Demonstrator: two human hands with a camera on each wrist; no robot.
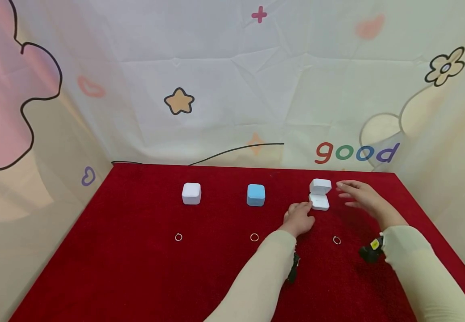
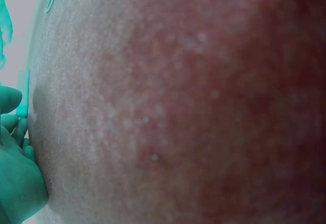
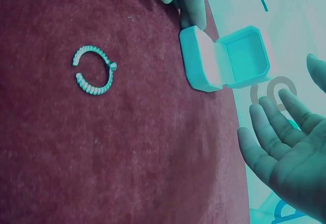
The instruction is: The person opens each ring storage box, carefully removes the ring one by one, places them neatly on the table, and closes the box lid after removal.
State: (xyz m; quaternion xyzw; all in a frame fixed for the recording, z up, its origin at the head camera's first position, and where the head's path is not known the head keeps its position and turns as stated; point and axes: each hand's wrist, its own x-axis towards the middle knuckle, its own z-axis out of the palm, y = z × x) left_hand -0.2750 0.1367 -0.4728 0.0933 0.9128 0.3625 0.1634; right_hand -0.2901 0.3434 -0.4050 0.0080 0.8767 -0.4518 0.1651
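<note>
A white ring box (image 1: 319,202) stands on the red cloth at the right, its lid raised. My left hand (image 1: 298,218) touches the near left side of its base with the fingertips. In the right wrist view, the left fingers (image 3: 193,5) meet the edge of the box. Just right of the raised lid, my right hand (image 1: 361,197) is held apart from it, fingers spread and nothing in them. A silvery open-band ring (image 3: 94,84) lies on the cloth in front of this box. The left wrist view shows mostly blurred cloth.
Farther left stand a closed light-blue box (image 1: 255,195) and a closed white box (image 1: 191,193). In front of them lie a ring (image 1: 254,233) and another ring (image 1: 178,234). A printed curtain (image 1: 224,120) hangs behind the red table (image 1: 136,268).
</note>
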